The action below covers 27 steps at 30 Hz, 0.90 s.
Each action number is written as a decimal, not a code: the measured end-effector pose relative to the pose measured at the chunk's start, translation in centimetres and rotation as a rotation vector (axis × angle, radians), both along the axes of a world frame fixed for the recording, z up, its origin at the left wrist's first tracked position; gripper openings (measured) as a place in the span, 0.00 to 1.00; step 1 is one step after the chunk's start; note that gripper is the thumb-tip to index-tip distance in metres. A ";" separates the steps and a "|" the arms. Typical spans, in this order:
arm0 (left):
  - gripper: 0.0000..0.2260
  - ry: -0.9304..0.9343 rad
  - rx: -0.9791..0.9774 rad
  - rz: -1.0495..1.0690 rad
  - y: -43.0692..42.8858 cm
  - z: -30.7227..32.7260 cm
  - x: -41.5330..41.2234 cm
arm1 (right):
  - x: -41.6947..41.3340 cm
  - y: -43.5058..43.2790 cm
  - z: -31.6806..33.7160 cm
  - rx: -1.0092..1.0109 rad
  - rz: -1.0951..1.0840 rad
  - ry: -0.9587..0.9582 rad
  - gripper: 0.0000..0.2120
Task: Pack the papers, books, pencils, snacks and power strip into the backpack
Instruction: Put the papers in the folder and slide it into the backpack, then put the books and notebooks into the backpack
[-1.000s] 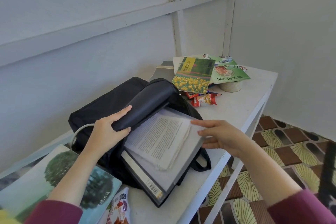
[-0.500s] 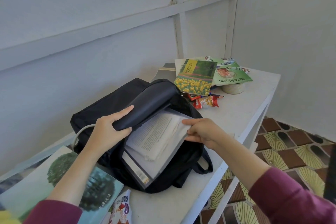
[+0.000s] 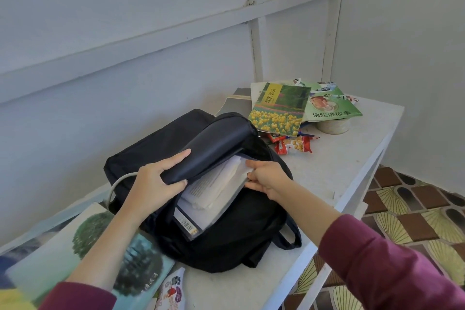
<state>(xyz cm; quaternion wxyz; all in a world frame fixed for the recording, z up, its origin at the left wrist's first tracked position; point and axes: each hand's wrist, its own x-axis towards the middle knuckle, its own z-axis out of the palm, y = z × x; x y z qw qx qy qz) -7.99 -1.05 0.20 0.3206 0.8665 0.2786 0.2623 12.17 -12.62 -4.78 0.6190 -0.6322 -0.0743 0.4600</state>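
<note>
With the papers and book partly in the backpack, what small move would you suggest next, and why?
Probably keep pushing with the right hand so the papers and the book beneath them slide deeper. Their lower corner pokes out of the backpack, while the left hand holds the flap up, leaving the opening clear.

I wore a dark magenta long-sleeved top. The left sleeve [image 3: 75, 296] ended well up my forearm, and the right sleeve [image 3: 392, 267] was pushed back the same way. Both forearms were bare below the cuffs. My hands carried no rings, watch or gloves.
</note>
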 end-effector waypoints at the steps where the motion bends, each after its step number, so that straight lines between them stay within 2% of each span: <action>1: 0.30 0.007 0.003 0.002 0.0 -0.1 0.1 | 0.1 -0.2 0.2 0.000 0.024 -0.006 0.21; 7: 0.32 0.126 -0.043 0.027 0.4 -0.8 0.7 | 1.9 -2.7 1.6 -0.082 0.338 -0.238 0.18; 10: 0.29 0.202 0.026 0.069 0.0 -1.6 1.3 | 3.8 -4.3 2.0 -0.070 0.415 -0.242 0.15; 13: 0.18 0.120 0.263 0.158 -0.4 -2.6 2.5 | 6.3 -5.1 2.4 -0.061 0.331 -0.326 0.08; 15: 0.04 0.028 0.414 0.277 -0.6 -2.4 4.0 | 8.6 -4.9 2.2 -0.079 0.198 -0.437 0.08; 16: 0.04 -0.003 0.451 0.303 -0.8 -2.0 5.1 | 9.7 -4.8 1.9 -0.101 0.129 -0.521 0.08; 18: 0.11 -0.038 0.475 0.278 -1.0 -1.5 7.6 | 11.9 -4.2 1.4 -0.153 0.016 -0.728 0.08; 21: 0.11 -0.039 0.434 0.191 -1.0 -0.9 11.8 | 14.3 -3.2 1.1 -0.155 -0.044 -0.900 0.10; 23: 0.13 0.004 0.417 0.127 -0.9 -1.1 14.5 | 15.3 -2.5 1.0 -0.175 -0.004 -0.935 0.11; 27: 0.16 0.132 0.333 0.070 -0.4 -1.8 19.0 | 16.4 -1.2 0.5 -0.148 0.043 -0.881 0.13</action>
